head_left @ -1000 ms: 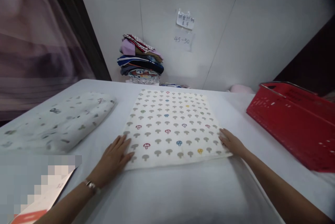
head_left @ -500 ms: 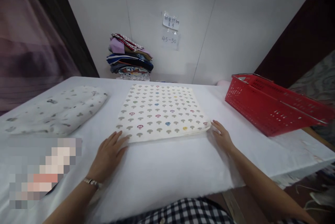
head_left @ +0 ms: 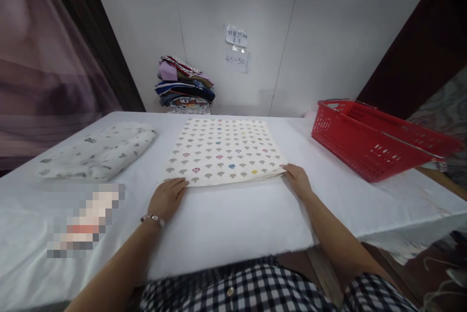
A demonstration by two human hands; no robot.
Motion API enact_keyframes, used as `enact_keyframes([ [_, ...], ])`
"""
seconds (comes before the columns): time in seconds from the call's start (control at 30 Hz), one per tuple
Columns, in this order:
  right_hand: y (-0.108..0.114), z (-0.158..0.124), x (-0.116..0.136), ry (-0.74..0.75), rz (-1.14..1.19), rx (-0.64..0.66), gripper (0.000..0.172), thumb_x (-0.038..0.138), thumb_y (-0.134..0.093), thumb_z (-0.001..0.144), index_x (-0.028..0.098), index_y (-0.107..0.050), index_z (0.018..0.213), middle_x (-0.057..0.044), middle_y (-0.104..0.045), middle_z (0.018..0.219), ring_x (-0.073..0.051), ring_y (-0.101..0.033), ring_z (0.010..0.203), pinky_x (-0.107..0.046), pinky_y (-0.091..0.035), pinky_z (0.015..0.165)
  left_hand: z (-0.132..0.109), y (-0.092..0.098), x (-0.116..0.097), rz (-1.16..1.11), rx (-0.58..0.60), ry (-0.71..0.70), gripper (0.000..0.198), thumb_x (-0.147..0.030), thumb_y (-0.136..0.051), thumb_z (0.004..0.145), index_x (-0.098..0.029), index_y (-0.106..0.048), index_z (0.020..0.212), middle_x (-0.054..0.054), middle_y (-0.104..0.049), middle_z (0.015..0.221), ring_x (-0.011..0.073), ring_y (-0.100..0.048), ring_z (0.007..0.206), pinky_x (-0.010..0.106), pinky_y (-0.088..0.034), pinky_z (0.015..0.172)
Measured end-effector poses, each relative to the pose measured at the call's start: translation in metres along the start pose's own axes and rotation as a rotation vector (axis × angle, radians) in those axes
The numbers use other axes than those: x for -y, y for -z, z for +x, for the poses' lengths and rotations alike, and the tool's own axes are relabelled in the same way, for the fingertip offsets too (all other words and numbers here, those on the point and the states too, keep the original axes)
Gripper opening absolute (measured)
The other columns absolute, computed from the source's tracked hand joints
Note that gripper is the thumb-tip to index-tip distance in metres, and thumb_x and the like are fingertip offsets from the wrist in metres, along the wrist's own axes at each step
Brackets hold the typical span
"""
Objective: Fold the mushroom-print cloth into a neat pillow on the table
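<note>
A folded cream cloth printed with small mushrooms [head_left: 226, 151] lies flat in the middle of the white-covered table. My left hand [head_left: 168, 198] rests on its near left corner, fingers laid out over the edge and covering that corner. At the near right corner, my right hand [head_left: 298, 180] pinches the cloth between thumb and fingers. The layers of the fold show slightly parted along the near edge, close to the right hand. To the left lies another folded white cloth with a scattered grey-green print [head_left: 105, 149], apart from both hands.
A red plastic basket [head_left: 350, 132] with metal handles stands on the right side of the table [head_left: 233, 224]. Against the back wall is a stack of folded fabrics [head_left: 186, 86]. Paper signs [head_left: 236, 36] hang on the wall. A pixelated patch hides something at front left.
My left hand has shifted right and its fingers have drawn together on the cloth. My right hand has moved slightly left, now pinching the corner. The camera view has shifted a little.
</note>
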State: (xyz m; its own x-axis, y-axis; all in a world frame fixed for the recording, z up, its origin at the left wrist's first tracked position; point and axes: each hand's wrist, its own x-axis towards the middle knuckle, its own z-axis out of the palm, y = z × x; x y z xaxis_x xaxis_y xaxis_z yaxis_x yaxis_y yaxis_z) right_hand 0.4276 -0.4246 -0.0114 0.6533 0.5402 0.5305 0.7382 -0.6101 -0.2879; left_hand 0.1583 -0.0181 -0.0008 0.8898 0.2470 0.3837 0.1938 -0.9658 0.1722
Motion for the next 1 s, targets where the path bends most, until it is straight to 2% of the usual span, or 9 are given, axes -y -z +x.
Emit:
enact_keyframes([
  [0.2, 0.003, 0.003, 0.006, 0.043, -0.034, -0.041, 0.029, 0.023, -0.042, 0.086, 0.021, -0.068, 0.1, -0.008, -0.065, 0.107, -0.024, -0.054, 0.106, -0.042, -0.042, 0.091, -0.001, 0.009, -0.007, 0.016, 0.025, 0.041, 0.041, -0.035, -0.033, 0.086, -0.019, -0.067, 0.101, 0.008, -0.066, 0.111, 0.0241, -0.057, 0.106, 0.039, -0.042, 0.093],
  [0.4, 0.01, 0.009, 0.02, -0.019, -0.107, -0.129, 0.031, 0.025, -0.04, 0.087, 0.025, -0.069, 0.098, -0.008, -0.059, 0.099, -0.023, -0.051, 0.094, -0.037, -0.045, 0.082, -0.003, 0.016, -0.013, 0.092, -0.049, 0.074, 0.043, -0.034, -0.028, 0.088, -0.019, -0.065, 0.104, 0.008, -0.065, 0.112, 0.0247, -0.056, 0.106, 0.04, -0.043, 0.089],
  [0.6, 0.009, 0.004, 0.018, -0.042, -0.145, 0.059, 0.029, 0.02, -0.044, 0.085, 0.028, -0.069, 0.096, -0.006, -0.059, 0.092, -0.022, -0.052, 0.09, -0.031, -0.046, 0.07, -0.004, 0.012, -0.011, 0.104, 0.039, 0.05, 0.042, -0.034, -0.029, 0.087, -0.021, -0.066, 0.101, 0.007, -0.066, 0.11, 0.0252, -0.056, 0.105, 0.04, -0.043, 0.089],
  [0.87, 0.009, -0.006, 0.013, -0.048, -0.153, 0.159, 0.034, 0.015, -0.041, 0.085, 0.027, -0.067, 0.104, -0.005, -0.059, 0.102, -0.02, -0.054, 0.095, -0.029, -0.047, 0.071, -0.003, 0.011, -0.011, 0.078, 0.057, 0.067, 0.04, -0.031, -0.029, 0.086, -0.024, -0.066, 0.1, 0.006, -0.066, 0.11, 0.0235, -0.057, 0.105, 0.039, -0.043, 0.09],
  [1.0, 0.009, -0.007, 0.014, -0.039, -0.192, 0.177, 0.037, 0.013, -0.041, 0.082, 0.029, -0.067, 0.104, -0.005, -0.06, 0.103, -0.02, -0.055, 0.094, -0.028, -0.047, 0.071, -0.004, 0.008, -0.008, 0.069, 0.047, 0.035, 0.04, -0.034, -0.031, 0.085, -0.021, -0.065, 0.102, 0.008, -0.065, 0.11, 0.0242, -0.057, 0.104, 0.039, -0.043, 0.091],
])
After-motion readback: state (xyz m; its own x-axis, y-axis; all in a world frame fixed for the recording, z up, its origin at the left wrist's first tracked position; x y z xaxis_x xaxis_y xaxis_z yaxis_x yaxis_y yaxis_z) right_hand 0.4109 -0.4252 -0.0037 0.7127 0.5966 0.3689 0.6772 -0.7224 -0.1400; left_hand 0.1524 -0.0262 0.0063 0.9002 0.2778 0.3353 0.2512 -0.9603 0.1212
